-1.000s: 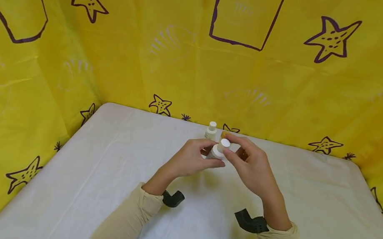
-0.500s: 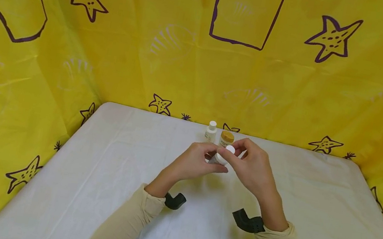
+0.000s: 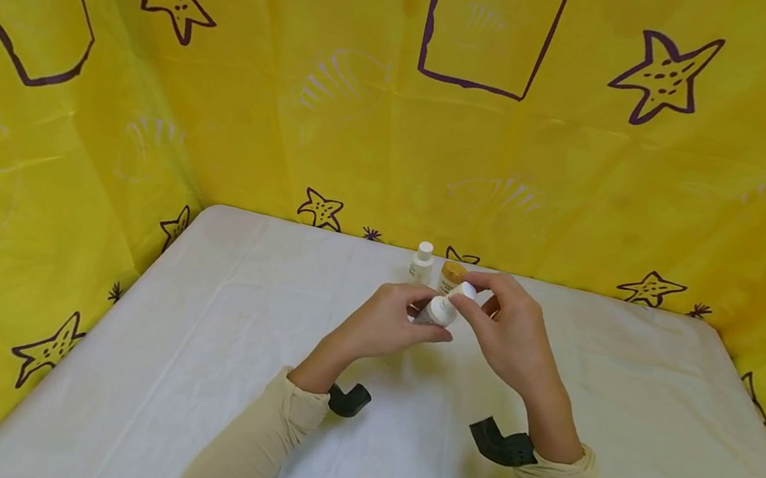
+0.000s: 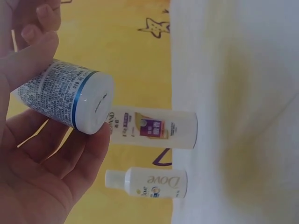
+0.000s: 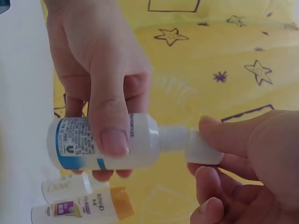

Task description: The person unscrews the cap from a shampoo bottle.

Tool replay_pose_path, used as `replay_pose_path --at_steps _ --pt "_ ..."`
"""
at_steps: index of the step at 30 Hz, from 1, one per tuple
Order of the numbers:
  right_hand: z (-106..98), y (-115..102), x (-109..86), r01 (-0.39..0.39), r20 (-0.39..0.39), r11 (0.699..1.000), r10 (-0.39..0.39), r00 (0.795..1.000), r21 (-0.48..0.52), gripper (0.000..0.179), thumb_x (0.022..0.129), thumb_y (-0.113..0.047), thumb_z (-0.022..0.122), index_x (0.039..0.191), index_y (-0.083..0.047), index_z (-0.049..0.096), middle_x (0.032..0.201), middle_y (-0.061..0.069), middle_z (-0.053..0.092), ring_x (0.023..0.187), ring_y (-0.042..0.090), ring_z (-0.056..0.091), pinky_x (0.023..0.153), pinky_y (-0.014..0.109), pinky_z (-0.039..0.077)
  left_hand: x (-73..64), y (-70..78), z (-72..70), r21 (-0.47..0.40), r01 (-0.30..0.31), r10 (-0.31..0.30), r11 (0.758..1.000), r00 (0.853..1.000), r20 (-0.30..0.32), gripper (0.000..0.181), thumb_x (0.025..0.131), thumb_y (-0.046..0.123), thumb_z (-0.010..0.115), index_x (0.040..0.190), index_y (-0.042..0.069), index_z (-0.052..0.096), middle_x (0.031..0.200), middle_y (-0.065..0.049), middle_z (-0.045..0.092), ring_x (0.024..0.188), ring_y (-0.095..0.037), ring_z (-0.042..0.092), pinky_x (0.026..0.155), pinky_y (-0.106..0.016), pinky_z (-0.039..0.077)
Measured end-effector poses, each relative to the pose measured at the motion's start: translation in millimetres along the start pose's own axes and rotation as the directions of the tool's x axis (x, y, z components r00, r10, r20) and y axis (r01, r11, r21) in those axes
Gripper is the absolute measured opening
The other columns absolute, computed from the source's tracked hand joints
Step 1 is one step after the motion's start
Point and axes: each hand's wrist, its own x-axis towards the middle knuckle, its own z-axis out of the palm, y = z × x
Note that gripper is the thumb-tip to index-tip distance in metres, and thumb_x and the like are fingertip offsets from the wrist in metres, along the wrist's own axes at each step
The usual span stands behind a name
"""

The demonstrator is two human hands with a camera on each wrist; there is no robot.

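Note:
My left hand [image 3: 385, 320] grips a small white bottle [image 5: 142, 149] with a blue band and dense small print on its label. The bottle is held tilted above the table, its neck towards my right hand. Between thumb and fingers, my right hand [image 3: 512, 328] pinches a white cap [image 5: 203, 150] at the neck's end. The threaded neck [image 5: 172, 138] shows between cap and body; whether the cap still touches its tip I cannot tell. In the left wrist view the bottle's base [image 4: 97, 105] faces the camera, while the cap is hidden.
Behind the hands stand two more bottles: a white-capped Dove bottle [image 3: 421, 266] and a white bottle with a gold cap [image 3: 453, 274]. A white cloth covers the table [image 3: 215, 380]. Yellow patterned curtains [image 3: 239, 97] hang along its back and sides.
Over the last second the bottle has tipped to the right. The cap has moved outward from the bottle's body, baring the neck. The gold-capped bottle, hidden earlier, shows more.

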Motion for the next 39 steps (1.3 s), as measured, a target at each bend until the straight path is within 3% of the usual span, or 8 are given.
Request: replay_pose_path --at_steps 8,13,18,21,28,32,39 --pt "3 -1 3.1 0.007 -0.092 0.994 0.004 0.996 0.112 0.028 0.092 -0.014 0.076 0.117 -0.005 0.070 0.104 0.011 0.071 0.083 0.016 0.059 0.073 0.012 0.048 -3.3 -2.2 -18.8 -0.046 -0.001 -0.004 0.999 0.993 -0.115 0.041 0.084 0.034 0.085 0.121 0.022 0.072 0.114 0.006 0.073 0.101 -0.012 0.067 0.089 -0.030 0.058" --pt "7 -6 5.5 -0.006 -0.077 0.988 0.018 0.997 0.156 0.024 0.091 -0.012 0.077 0.111 -0.003 0.069 0.101 0.011 0.071 0.085 0.015 0.061 0.075 0.011 0.050 -4.5 -3.9 -33.5 -0.070 -0.045 0.029 0.997 0.975 -0.218 0.041 0.084 0.030 0.086 0.120 0.018 0.072 0.114 0.002 0.068 0.102 -0.014 0.066 0.092 -0.031 0.059" --pt "15 -11 13.5 -0.032 -0.005 0.986 0.033 0.999 0.166 0.027 0.091 -0.013 0.077 0.114 -0.004 0.067 0.110 0.013 0.072 0.092 0.023 0.069 0.078 0.012 0.054 -7.2 -6.4 -50.7 -0.090 -0.028 -0.003 0.996 0.944 -0.330 0.042 0.083 0.026 0.086 0.120 0.014 0.071 0.108 -0.003 0.062 0.102 -0.018 0.065 0.094 -0.037 0.058" --pt "23 -15 20.1 -0.044 0.040 0.983 0.038 0.998 0.179 0.030 0.093 -0.013 0.075 0.119 -0.004 0.065 0.114 0.015 0.070 0.095 0.027 0.071 0.079 0.016 0.057 -9.7 -7.1 -60.6 -0.121 -0.001 -0.046 0.993 0.922 -0.385 0.046 0.084 0.027 0.085 0.125 0.016 0.069 0.113 -0.002 0.065 0.105 -0.019 0.065 0.096 -0.039 0.057" --pt "52 -31 39.8 -0.050 0.119 0.979 0.027 0.993 0.200 0.033 0.093 -0.010 0.071 0.124 -0.004 0.063 0.117 0.015 0.066 0.096 0.027 0.073 0.084 0.038 0.063 -11.6 -10.7 -79.3 -0.154 0.020 -0.098 0.988 0.846 -0.523 0.047 0.085 0.024 0.085 0.127 0.012 0.068 0.122 -0.006 0.071 0.110 -0.024 0.064 0.106 -0.047 0.052" --pt "79 -34 53.0 -0.032 0.130 0.987 0.011 0.991 0.155 0.035 0.093 -0.010 0.069 0.127 -0.002 0.066 0.116 0.015 0.064 0.096 0.026 0.072 0.086 0.040 0.062 -10.4 -22.8 -83.7 -0.140 0.092 -0.155 0.986 0.816 -0.556 0.045 0.086 0.019 0.083 0.127 0.012 0.068 0.125 -0.007 0.070 0.114 -0.026 0.062 0.105 -0.049 0.052" --pt "134 -16 72.8 -0.066 0.116 0.994 0.055 0.992 0.090 0.034 0.095 -0.014 0.068 0.127 -0.003 0.068 0.114 0.018 0.064 0.103 0.031 0.066 0.091 0.041 0.058 -10.2 -49.8 -85.7 -0.205 0.219 -0.297 0.954 0.782 -0.548 0.046 0.088 0.010 0.079 0.132 0.006 0.064 0.127 -0.016 0.068 0.119 -0.031 0.062 0.108 -0.049 0.049"
